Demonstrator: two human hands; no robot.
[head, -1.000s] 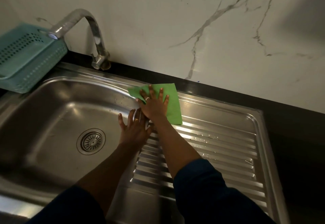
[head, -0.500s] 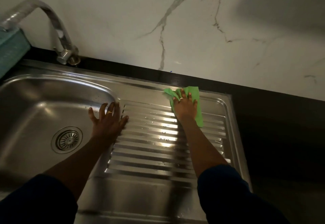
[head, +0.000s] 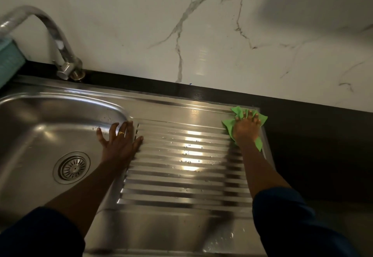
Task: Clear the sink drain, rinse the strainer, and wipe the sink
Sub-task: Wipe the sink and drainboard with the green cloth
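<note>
A steel sink (head: 40, 119) fills the left half, with the round strainer (head: 71, 168) seated in its drain. To its right lies the ribbed steel draining board (head: 181, 165), with water drops on it. My right hand (head: 246, 128) presses a green cloth (head: 260, 145) flat on the board's far right corner, the cloth bunched under the fingers. My left hand (head: 119, 141) rests palm down, fingers spread, on the ridge between basin and board, holding nothing.
A curved steel tap (head: 60, 40) stands at the back left on the black counter (head: 312, 145). A teal basket (head: 9, 58) shows at the left edge. A white marble wall (head: 201, 24) rises behind the sink.
My right hand has slid the green cloth to the right along the back of the draining board, from beside the basin to the far right corner. The left hand stays by the basin's edge.
</note>
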